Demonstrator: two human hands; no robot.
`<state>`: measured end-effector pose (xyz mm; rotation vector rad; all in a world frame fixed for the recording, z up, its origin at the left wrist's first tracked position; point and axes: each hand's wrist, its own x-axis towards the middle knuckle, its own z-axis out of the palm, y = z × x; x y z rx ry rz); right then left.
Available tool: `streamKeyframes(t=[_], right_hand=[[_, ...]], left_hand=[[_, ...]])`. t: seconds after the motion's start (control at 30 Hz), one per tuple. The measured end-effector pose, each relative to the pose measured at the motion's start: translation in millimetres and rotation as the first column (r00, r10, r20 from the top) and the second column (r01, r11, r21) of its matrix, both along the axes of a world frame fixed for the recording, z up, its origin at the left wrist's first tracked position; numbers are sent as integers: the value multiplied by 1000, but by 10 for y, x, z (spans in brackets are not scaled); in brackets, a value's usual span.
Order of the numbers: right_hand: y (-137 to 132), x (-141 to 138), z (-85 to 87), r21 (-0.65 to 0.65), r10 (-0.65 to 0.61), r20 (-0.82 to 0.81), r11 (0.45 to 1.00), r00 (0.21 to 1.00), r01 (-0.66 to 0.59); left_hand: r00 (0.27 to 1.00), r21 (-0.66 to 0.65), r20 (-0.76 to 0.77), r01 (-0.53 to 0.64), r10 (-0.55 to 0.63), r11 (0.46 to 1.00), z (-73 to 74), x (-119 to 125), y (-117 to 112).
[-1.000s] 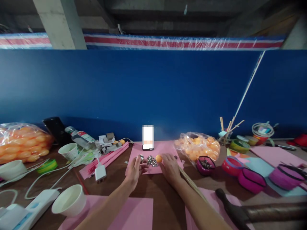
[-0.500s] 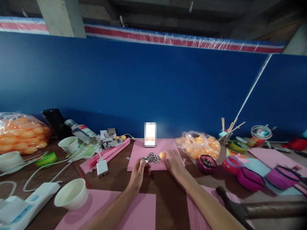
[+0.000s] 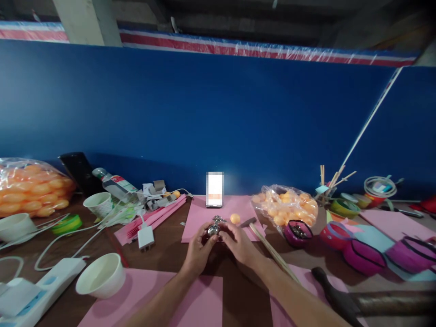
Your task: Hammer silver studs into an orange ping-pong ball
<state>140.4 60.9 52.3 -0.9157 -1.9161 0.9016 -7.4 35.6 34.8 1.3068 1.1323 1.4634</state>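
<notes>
Silver is shining: our bare left hand (image 3: 199, 249) is pinching a round, metal-looking ball (image 3: 213, 230) over flat pink paper (image 3: 196, 212). We are guessing it's hard and slippery, needing fingertips on both sides. Our bare right hand (image 3: 241, 244) is hovering close, fingers bent, maybe touching; we cannot tell.

A workshop of sorts, shown by the hammer (image 3: 371, 301), pink paper (image 3: 206, 297) and bare concrete pillar (image 3: 85, 22).

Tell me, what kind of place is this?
It's probably a craft workspace, maybe inside an unfinished building. You can see a pink paper sheet and a hammer on the table, and a bare concrete pillar beyond the blue wall.
</notes>
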Motion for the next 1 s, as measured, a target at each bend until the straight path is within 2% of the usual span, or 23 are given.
streamKeyframes(t=[0.1, 0.2, 0.33, 0.4, 0.47, 0.53, 0.6, 0.7, 0.77, 1.0], right_hand=[[-56, -67, -21, -152, 59, -196, 984, 979, -90], [-51, -70, -97, -266, 78, -312, 950, 947, -166], [-53, -49, -168, -278, 66, -348, 945, 935, -170], [-67, -41, -168, -250, 15, -342, 962, 940, -107], [-85, -37, -156, -231, -27, -338, 971, 941, -55], [-107, -38, -140, -240, -30, -346, 969, 938, -58], [-131, -44, -124, -258, -20, -356, 963, 934, -78], [-164, -49, -98, -249, -22, -355, 966, 935, -71], [-179, -48, -86, -229, -31, -340, 972, 940, -51], [-170, -71, -153, -229, -69, -388, 973, 919, -24]], left_hand=[[994, 70, -108, -21, 28, 997, 8, 8, -34], [980, 130, -197, -8, 33, 992, -9, 23, -61], [960, 149, -277, 6, 36, 989, -62, 42, -69], [975, 106, -220, 0, 24, 994, -81, 38, -66], [996, 18, -82, 39, -38, 999, -84, 25, -61], [995, -64, 46, 93, -91, 994, -73, 7, -57], [993, -110, 84, 93, -84, 990, -57, -9, -51], [996, -136, 55, 75, -68, 988, -49, -26, -41], [993, -141, 67, 108, -99, 984, -63, -33, -35], [936, -174, 318, 211, -148, 962, -99, -11, -31]])
